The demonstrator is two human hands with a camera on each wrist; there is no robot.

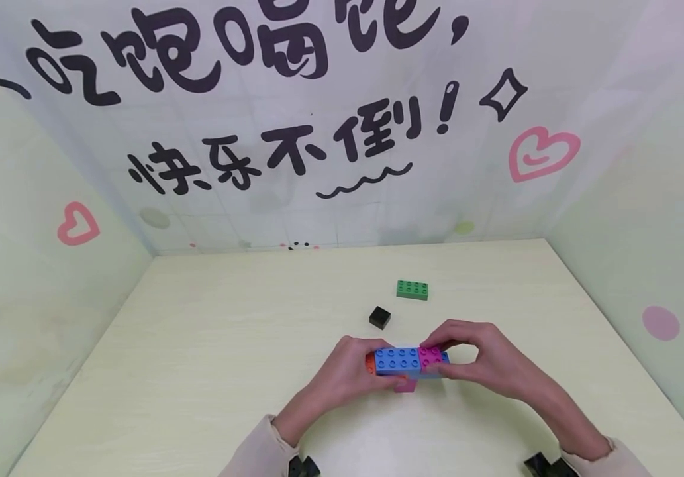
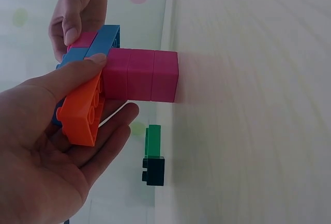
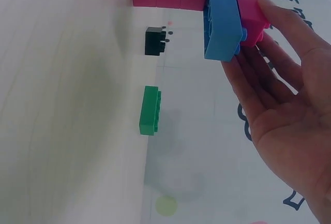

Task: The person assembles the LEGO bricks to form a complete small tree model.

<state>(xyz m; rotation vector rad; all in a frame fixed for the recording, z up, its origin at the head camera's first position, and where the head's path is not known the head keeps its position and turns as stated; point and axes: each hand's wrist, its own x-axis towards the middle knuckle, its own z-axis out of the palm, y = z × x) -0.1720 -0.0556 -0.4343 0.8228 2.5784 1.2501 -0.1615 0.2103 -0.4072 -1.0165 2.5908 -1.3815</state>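
Note:
A toy brick structure stands in front of me on a column of pink bricks (image 2: pixel 140 76). Across the column's top, an orange brick (image 2: pixel 81 113) reaches out to the left and a lower blue brick (image 3: pixel 222 27) to the right. Above these lies an upper blue brick (image 1: pixel 390 361), and beside it a small pink brick (image 1: pixel 430 356) sits on the right end. My left hand (image 1: pixel 344 371) grips the left side, thumb in front and fingers behind the orange and upper blue bricks. The right hand (image 1: pixel 485 361) pinches the small pink brick between thumb and fingers.
Behind the structure on the pale table (image 1: pixel 228 331) lie a small black brick (image 1: pixel 380 318) and a green brick (image 1: pixel 412 290). Printed cloth walls (image 1: pixel 342 218) enclose the table at the back and both sides. Dark objects (image 1: pixel 547 465) show near each sleeve.

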